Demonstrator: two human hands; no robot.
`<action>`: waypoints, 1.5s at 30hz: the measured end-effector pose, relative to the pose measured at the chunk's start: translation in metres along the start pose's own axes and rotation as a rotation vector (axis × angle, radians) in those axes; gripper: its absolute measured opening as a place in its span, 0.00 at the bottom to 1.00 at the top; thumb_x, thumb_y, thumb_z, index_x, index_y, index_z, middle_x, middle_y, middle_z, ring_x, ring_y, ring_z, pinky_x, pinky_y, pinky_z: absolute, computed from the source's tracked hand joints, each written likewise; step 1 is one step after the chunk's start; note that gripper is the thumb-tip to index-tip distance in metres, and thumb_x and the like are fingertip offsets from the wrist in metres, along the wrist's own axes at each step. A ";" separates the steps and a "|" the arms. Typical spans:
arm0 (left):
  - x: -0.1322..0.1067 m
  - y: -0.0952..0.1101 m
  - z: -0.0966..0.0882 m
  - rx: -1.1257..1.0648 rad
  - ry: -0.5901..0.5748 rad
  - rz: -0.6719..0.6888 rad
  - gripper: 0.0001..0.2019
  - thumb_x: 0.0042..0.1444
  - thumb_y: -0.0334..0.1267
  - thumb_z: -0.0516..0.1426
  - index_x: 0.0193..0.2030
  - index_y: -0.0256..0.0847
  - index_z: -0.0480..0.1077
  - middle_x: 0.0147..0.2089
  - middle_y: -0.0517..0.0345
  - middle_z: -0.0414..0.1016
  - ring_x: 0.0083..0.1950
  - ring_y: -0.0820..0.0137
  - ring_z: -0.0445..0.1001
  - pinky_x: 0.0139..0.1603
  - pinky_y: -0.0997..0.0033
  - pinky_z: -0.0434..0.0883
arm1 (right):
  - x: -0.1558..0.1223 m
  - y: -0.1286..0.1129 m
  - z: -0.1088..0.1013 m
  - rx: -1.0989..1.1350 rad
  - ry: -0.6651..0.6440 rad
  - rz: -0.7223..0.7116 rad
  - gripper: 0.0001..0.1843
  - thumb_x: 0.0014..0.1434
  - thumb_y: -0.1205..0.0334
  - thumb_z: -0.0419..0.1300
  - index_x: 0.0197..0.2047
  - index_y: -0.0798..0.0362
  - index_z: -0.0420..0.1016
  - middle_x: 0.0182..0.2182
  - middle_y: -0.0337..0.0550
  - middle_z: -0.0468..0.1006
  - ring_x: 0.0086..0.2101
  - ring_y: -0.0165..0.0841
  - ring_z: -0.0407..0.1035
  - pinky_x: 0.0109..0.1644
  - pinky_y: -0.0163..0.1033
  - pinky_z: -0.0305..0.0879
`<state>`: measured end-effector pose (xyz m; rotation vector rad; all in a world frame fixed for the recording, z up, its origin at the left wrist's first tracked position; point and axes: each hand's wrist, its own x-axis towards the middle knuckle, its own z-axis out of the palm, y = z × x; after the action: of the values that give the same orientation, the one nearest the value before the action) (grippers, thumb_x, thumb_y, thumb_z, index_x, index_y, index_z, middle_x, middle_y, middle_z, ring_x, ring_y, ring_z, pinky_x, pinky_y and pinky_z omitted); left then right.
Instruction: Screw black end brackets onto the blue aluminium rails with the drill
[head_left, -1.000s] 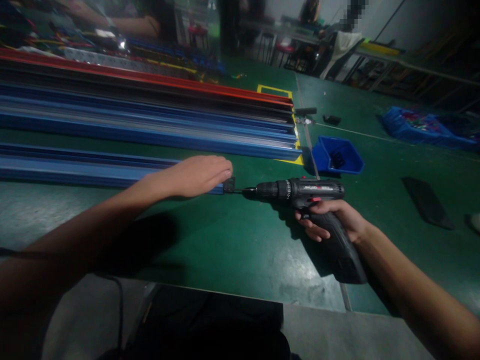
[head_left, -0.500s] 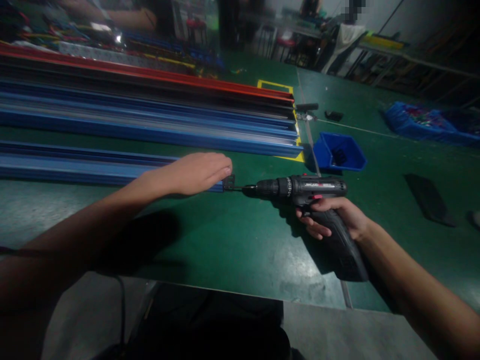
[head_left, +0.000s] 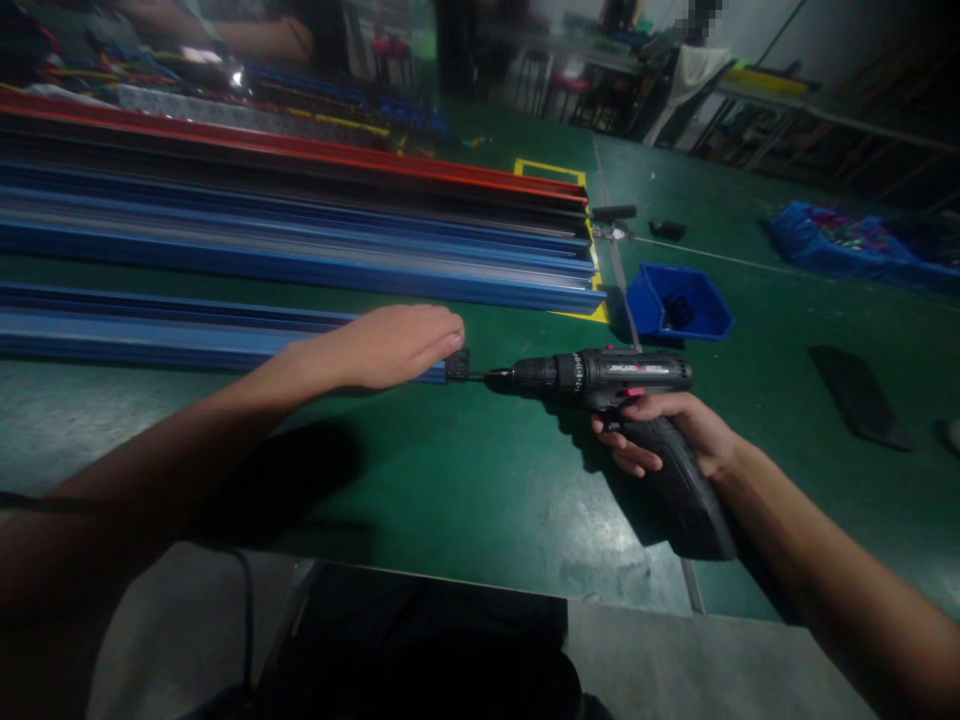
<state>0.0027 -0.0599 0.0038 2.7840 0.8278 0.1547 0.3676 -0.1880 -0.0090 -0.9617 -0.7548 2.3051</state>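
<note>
My right hand [head_left: 660, 435] is wrapped round the handle of a black cordless drill [head_left: 637, 370], which points left. The drill's long bit [head_left: 480, 376] reaches a small black end piece [head_left: 458, 362] at the right end of a blue metal profile [head_left: 187, 335]. Over that same end lies my left hand [head_left: 405, 345], fingers curled down and closed on the profile. Its palm and knuckles hide part of the profile, and the exact contact of bit and end piece is too small to make out.
Behind lie several blue profiles [head_left: 337, 250] and a red one [head_left: 300, 145], side by side. A blue bin [head_left: 679, 300] with black parts stands right of them. Farther right are blue bins [head_left: 862, 245] of small parts and a flat black object [head_left: 859, 395]. Another person's arm [head_left: 262, 38] shows at the back.
</note>
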 end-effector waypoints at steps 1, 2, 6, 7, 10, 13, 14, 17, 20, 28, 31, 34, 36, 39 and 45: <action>0.000 0.000 0.000 0.007 -0.003 0.001 0.24 0.73 0.48 0.39 0.48 0.38 0.73 0.46 0.48 0.76 0.46 0.61 0.74 0.52 0.61 0.69 | 0.000 0.000 0.000 -0.001 0.004 0.001 0.13 0.61 0.64 0.60 0.46 0.65 0.78 0.30 0.45 0.78 0.20 0.26 0.69 0.31 0.36 0.76; 0.000 0.000 0.000 0.014 -0.006 0.002 0.24 0.74 0.48 0.39 0.48 0.38 0.73 0.46 0.48 0.76 0.46 0.62 0.74 0.52 0.62 0.69 | 0.000 0.000 -0.001 -0.003 0.005 0.000 0.14 0.61 0.64 0.60 0.46 0.65 0.78 0.30 0.45 0.78 0.20 0.26 0.69 0.31 0.36 0.76; 0.000 -0.002 0.001 0.018 -0.002 0.006 0.24 0.74 0.48 0.39 0.48 0.39 0.73 0.46 0.49 0.76 0.46 0.62 0.74 0.52 0.62 0.69 | 0.002 0.001 -0.002 -0.007 -0.004 -0.008 0.15 0.61 0.64 0.60 0.46 0.65 0.79 0.30 0.45 0.78 0.20 0.26 0.69 0.31 0.36 0.75; 0.000 -0.002 0.002 0.017 0.001 0.007 0.24 0.74 0.48 0.40 0.48 0.38 0.74 0.46 0.49 0.76 0.46 0.62 0.74 0.52 0.62 0.69 | 0.002 0.001 -0.002 -0.006 -0.007 -0.010 0.15 0.61 0.64 0.60 0.46 0.66 0.79 0.30 0.45 0.78 0.20 0.26 0.69 0.31 0.36 0.75; 0.000 -0.002 0.002 0.030 0.001 0.010 0.24 0.74 0.48 0.40 0.48 0.39 0.73 0.45 0.49 0.76 0.45 0.62 0.73 0.52 0.62 0.69 | 0.002 0.001 -0.001 0.002 -0.012 -0.015 0.15 0.61 0.64 0.60 0.46 0.66 0.79 0.30 0.45 0.78 0.20 0.26 0.69 0.31 0.36 0.76; 0.000 -0.001 0.001 0.040 -0.008 0.008 0.24 0.74 0.48 0.39 0.48 0.39 0.73 0.46 0.49 0.76 0.46 0.62 0.74 0.52 0.63 0.70 | 0.001 0.002 -0.001 0.007 -0.023 -0.022 0.15 0.62 0.65 0.59 0.46 0.66 0.80 0.30 0.46 0.78 0.19 0.26 0.68 0.31 0.35 0.75; 0.000 -0.001 0.000 0.040 -0.009 0.005 0.24 0.74 0.48 0.39 0.48 0.39 0.72 0.46 0.49 0.76 0.46 0.62 0.74 0.52 0.63 0.70 | 0.001 0.002 -0.001 0.006 -0.025 -0.023 0.15 0.62 0.65 0.58 0.46 0.67 0.80 0.30 0.46 0.78 0.19 0.26 0.68 0.31 0.35 0.75; 0.000 -0.001 0.001 0.034 -0.013 0.001 0.25 0.74 0.48 0.39 0.48 0.39 0.73 0.46 0.49 0.76 0.47 0.61 0.74 0.53 0.62 0.70 | 0.000 0.001 0.000 -0.001 -0.023 -0.021 0.15 0.62 0.64 0.58 0.46 0.67 0.80 0.30 0.46 0.78 0.19 0.26 0.67 0.31 0.35 0.74; 0.000 -0.001 0.001 0.022 -0.009 0.007 0.25 0.74 0.49 0.38 0.48 0.38 0.73 0.46 0.48 0.76 0.46 0.61 0.73 0.53 0.61 0.69 | 0.001 0.001 0.000 -0.005 -0.001 -0.016 0.15 0.62 0.64 0.59 0.46 0.66 0.80 0.30 0.46 0.78 0.20 0.26 0.67 0.31 0.35 0.73; 0.000 -0.001 0.001 0.016 -0.013 0.000 0.25 0.74 0.49 0.39 0.48 0.38 0.73 0.46 0.48 0.76 0.46 0.61 0.73 0.52 0.61 0.69 | 0.001 0.000 0.001 -0.016 0.009 -0.010 0.14 0.60 0.63 0.61 0.45 0.65 0.80 0.29 0.45 0.78 0.19 0.26 0.68 0.30 0.35 0.75; 0.000 -0.001 0.001 0.031 -0.011 0.005 0.25 0.74 0.48 0.38 0.48 0.39 0.73 0.46 0.49 0.76 0.47 0.61 0.73 0.53 0.62 0.69 | 0.001 0.000 0.001 -0.016 0.006 -0.014 0.14 0.60 0.64 0.61 0.45 0.65 0.80 0.30 0.45 0.78 0.20 0.26 0.69 0.31 0.35 0.75; 0.000 -0.002 0.002 0.035 -0.009 0.010 0.25 0.74 0.48 0.38 0.49 0.38 0.73 0.46 0.49 0.76 0.47 0.61 0.73 0.53 0.62 0.69 | 0.001 0.000 0.001 -0.006 -0.012 -0.019 0.14 0.62 0.64 0.60 0.46 0.65 0.80 0.30 0.45 0.79 0.20 0.26 0.70 0.31 0.35 0.76; 0.000 -0.002 0.002 0.035 -0.006 0.012 0.25 0.74 0.48 0.39 0.48 0.38 0.73 0.46 0.49 0.76 0.46 0.62 0.73 0.52 0.62 0.69 | 0.002 0.001 -0.001 0.001 -0.026 -0.027 0.15 0.62 0.64 0.60 0.46 0.66 0.81 0.30 0.46 0.79 0.20 0.26 0.70 0.31 0.35 0.76; 0.000 -0.003 0.002 0.043 -0.006 0.013 0.25 0.74 0.48 0.38 0.48 0.38 0.72 0.45 0.49 0.75 0.45 0.62 0.73 0.51 0.62 0.69 | 0.003 0.002 -0.004 0.005 -0.044 -0.033 0.16 0.61 0.63 0.61 0.47 0.67 0.81 0.30 0.46 0.79 0.20 0.26 0.71 0.31 0.35 0.76; 0.000 -0.001 0.001 0.040 -0.007 0.006 0.24 0.74 0.48 0.38 0.47 0.38 0.72 0.45 0.49 0.75 0.45 0.62 0.73 0.52 0.62 0.69 | 0.003 0.002 -0.004 0.004 -0.042 -0.031 0.16 0.61 0.63 0.63 0.47 0.68 0.82 0.30 0.47 0.79 0.20 0.26 0.71 0.31 0.35 0.76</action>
<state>0.0021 -0.0592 0.0025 2.8224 0.8296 0.1302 0.3685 -0.1864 -0.0136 -0.8957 -0.7763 2.3058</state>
